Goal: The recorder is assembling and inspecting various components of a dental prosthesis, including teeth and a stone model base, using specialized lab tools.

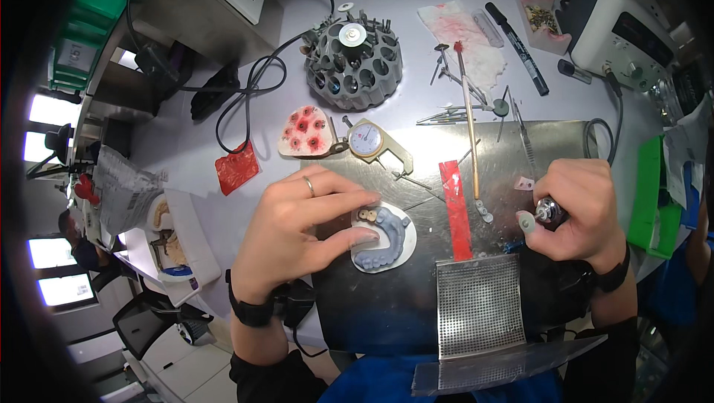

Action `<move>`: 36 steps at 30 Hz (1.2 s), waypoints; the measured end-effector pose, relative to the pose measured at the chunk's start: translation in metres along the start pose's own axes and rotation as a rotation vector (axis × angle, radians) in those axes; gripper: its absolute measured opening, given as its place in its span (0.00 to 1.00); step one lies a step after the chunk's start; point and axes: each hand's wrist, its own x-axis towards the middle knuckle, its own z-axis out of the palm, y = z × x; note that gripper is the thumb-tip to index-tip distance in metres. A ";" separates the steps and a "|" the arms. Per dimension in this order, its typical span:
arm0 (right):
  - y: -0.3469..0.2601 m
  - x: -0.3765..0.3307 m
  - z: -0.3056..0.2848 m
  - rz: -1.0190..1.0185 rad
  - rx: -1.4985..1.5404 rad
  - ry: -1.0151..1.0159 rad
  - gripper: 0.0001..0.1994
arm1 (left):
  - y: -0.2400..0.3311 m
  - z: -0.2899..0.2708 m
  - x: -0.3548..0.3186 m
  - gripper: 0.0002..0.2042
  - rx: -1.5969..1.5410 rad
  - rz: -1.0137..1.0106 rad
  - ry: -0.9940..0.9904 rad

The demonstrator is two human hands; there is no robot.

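A dental model [402, 233], a grey-blue arch of teeth on a white base, rests on the dark metal plate. Two gold-coloured teeth [367, 215] show at its upper left. My left hand [301, 217] grips the model's left side between thumb and fingers. On the right, my right hand [580, 213] is wrapped round a rotary handpiece [549, 210]; its chrome nose shows, and the rest is hidden in the fist. A small silvery piece [484, 212] lies between the hands, beside a red strip [455, 210].
A perforated metal grille [480, 306] and a clear shield [506, 369] stand at the near edge. Farther back are a dial caliper [366, 140], a bur stand [353, 61], a red-spotted block [306, 132], a marker [518, 50] and a white control box [623, 31].
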 end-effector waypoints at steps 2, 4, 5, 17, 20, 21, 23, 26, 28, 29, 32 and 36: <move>0.001 0.000 -0.003 0.007 0.010 -0.014 0.12 | 0.001 0.002 0.000 0.11 -0.063 -0.003 0.047; 0.003 0.000 -0.007 0.013 0.020 -0.030 0.13 | -0.004 0.001 -0.003 0.11 -0.055 0.011 0.029; 0.004 0.000 -0.009 0.023 0.052 -0.034 0.12 | -0.007 0.001 -0.005 0.11 -0.048 0.027 0.009; 0.029 -0.011 -0.023 0.149 0.007 -0.157 0.10 | 0.041 0.004 -0.005 0.30 -0.016 -0.129 -0.109; 0.030 -0.012 -0.015 0.092 -0.038 -0.122 0.07 | 0.040 0.016 -0.013 0.37 0.064 -0.166 -0.123; 0.031 -0.013 -0.014 0.107 -0.061 -0.109 0.07 | 0.040 0.020 -0.011 0.38 0.041 -0.200 -0.105; 0.034 -0.015 -0.008 0.055 -0.064 -0.051 0.06 | 0.043 0.021 -0.004 0.38 0.037 -0.133 -0.099; 0.036 -0.017 -0.001 0.034 -0.106 -0.020 0.06 | 0.042 0.029 -0.001 0.39 -0.273 -0.082 -0.035; 0.030 -0.016 -0.002 0.021 -0.087 0.006 0.09 | 0.049 0.040 0.002 0.41 -0.542 -0.107 -0.034; 0.028 -0.015 -0.004 0.023 -0.076 0.023 0.12 | 0.051 0.047 0.008 0.44 -0.828 -0.125 -0.040; -0.001 -0.005 -0.025 -0.133 0.266 0.003 0.23 | 0.058 0.056 0.026 0.53 -1.146 -0.119 -0.265; -0.014 -0.010 -0.013 -0.184 0.550 -0.019 0.28 | 0.054 0.068 0.033 0.58 -1.437 -0.096 -0.368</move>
